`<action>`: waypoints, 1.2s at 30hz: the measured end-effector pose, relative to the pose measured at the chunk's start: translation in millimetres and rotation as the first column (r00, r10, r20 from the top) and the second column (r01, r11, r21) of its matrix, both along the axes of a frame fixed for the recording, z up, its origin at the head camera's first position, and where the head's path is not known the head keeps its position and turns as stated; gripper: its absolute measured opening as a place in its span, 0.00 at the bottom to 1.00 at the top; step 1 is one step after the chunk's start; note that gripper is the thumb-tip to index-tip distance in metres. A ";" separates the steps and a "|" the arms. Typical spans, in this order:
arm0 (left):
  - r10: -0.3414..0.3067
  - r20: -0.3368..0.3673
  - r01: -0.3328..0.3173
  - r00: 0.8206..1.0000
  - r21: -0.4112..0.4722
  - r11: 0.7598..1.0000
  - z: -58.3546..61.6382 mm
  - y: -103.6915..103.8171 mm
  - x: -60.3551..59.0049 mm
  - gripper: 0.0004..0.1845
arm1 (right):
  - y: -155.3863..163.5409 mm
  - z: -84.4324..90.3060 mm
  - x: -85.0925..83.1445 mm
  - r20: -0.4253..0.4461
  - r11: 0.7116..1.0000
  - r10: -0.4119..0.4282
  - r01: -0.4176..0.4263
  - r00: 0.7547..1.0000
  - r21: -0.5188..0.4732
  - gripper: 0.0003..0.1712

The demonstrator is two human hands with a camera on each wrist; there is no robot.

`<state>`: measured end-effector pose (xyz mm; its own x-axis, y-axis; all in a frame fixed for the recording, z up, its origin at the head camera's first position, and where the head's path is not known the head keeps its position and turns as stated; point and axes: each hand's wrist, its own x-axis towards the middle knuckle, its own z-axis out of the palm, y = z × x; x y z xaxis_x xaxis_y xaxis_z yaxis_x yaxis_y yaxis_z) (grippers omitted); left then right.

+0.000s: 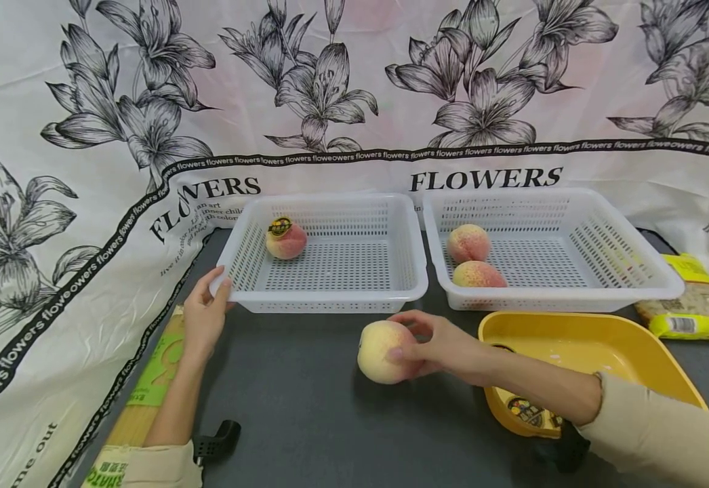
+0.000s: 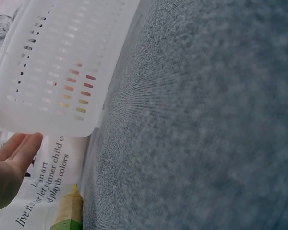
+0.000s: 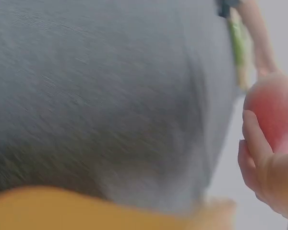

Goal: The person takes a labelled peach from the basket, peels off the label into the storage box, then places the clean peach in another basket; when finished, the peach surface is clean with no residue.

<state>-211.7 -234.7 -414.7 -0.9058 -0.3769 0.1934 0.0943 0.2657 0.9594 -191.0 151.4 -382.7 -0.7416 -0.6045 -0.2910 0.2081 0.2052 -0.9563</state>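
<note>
My right hand [image 1: 442, 347] holds a pale yellow and pink peach [image 1: 383, 352] above the dark table, in front of the left white basket [image 1: 330, 305]. The right wrist view shows the peach's red side [image 3: 273, 108] against the fingers [image 3: 257, 136]. At the left basket's front left corner, my left hand [image 1: 205, 315] grips the rim. In the left wrist view its fingers [image 2: 24, 148] are by the basket's end wall [image 2: 43, 115]. One peach [image 1: 286, 240] with a black-and-gold label lies in this basket. Two peaches, one pink [image 1: 468, 242] and one yellower [image 1: 479, 274], sit in the right white basket [image 1: 550, 298].
A yellow tray [image 1: 641, 346] stands under my right forearm, with a black-and-gold label [image 1: 525, 410] partly visible inside. A yellow-trimmed bag [image 1: 690, 305] lies at far right. A green-labelled pack [image 1: 159, 369] lies beside my left forearm. Flower-printed cloth [image 1: 330, 95] hangs behind the baskets.
</note>
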 end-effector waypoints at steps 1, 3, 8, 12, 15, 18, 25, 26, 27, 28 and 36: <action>0.000 -0.005 0.000 1.000 0.007 1.000 0.1 -0.1 -0.2 0.23 | 2.8 4.7 -2.2 -0.003 1.000 -0.004 0.004 1.000 -0.013 0.37; 0.001 -0.011 0.000 1.000 0.019 1.000 -0.1 -0.4 -0.5 0.22 | 8.4 14.6 -6.9 -0.004 0.999 -0.012 0.011 1.000 -0.043 0.37; 0.002 -0.013 -0.001 1.000 0.033 0.999 -0.7 -2.0 -1.1 0.22 | 23.4 41.2 -17.9 -0.018 0.994 -0.041 0.039 0.999 -0.102 0.40; -0.006 -0.018 0.007 1.000 0.039 0.999 -0.3 -2.4 -1.0 0.23 | 39.1 58.6 -28.1 -0.065 0.989 -0.076 0.067 0.995 -0.129 0.39; -0.012 -0.019 0.013 1.000 0.041 0.999 0.2 -2.4 -0.6 0.23 | 55.5 67.5 -38.6 -0.108 0.984 -0.121 0.105 0.987 -0.144 0.34; -0.017 -0.007 0.017 1.000 0.041 0.999 0.7 -2.4 -0.1 0.23 | 76.4 71.8 -51.6 -0.120 0.973 -0.193 0.174 0.974 -0.151 0.28; -0.031 0.005 0.030 1.000 0.051 0.998 -0.4 -2.8 -0.2 0.23 | 131.8 70.4 -83.2 -0.118 0.949 -0.312 0.303 0.943 -0.083 0.21; -0.027 0.004 0.027 1.000 0.051 0.998 -0.3 -2.5 -0.1 0.23 | 138.4 68.1 -87.1 -0.121 0.947 -0.321 0.314 0.939 -0.074 0.22; -0.023 0.002 0.022 1.000 0.052 0.998 -0.2 -2.2 0.0 0.23 | 144.3 66.0 -90.5 -0.125 0.945 -0.328 0.323 0.936 -0.059 0.24; -0.019 0.002 0.018 1.000 0.052 0.998 -0.3 -2.0 0.0 0.23 | 150.0 63.8 -93.6 -0.140 0.945 -0.326 0.325 0.935 -0.031 0.26; -0.018 -0.002 0.018 1.000 0.050 0.999 -1.6 -0.5 0.0 0.23 | 185.9 44.6 -114.1 -0.228 0.936 -0.251 0.296 0.941 0.192 0.41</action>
